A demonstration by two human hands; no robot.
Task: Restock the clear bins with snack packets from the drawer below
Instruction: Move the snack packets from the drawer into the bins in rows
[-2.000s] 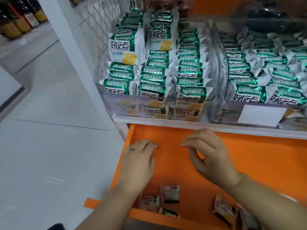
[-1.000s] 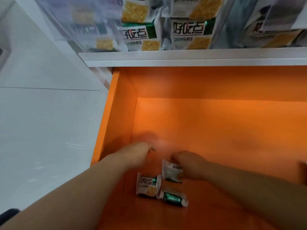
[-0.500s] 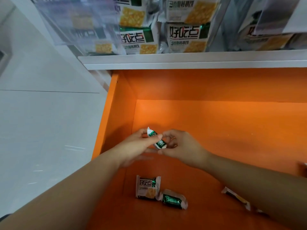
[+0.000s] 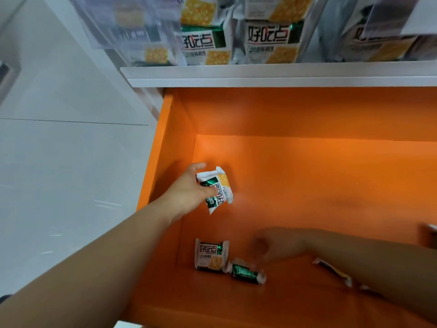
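right hand [image 4: 272,247] blurred over loose packets [image 4: 211,258] on drawer [image 4: 307,185] floor, grip not discernible | held packet [image 4: 216,189] pinched by left hand [image 4: 189,190], mid-drawer | step: gathering judged underway | next: another packet to be grasped, then lifted to clear bins [image 4: 106,27] above

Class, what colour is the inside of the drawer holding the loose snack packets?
The drawer is bright orange; the head view shows it.

Wide bare drawer floor [image 4: 319,185] mid and right, loose packets [image 4: 211,258] clustered front-left, white shelf lip [image 4: 283,78] above the back
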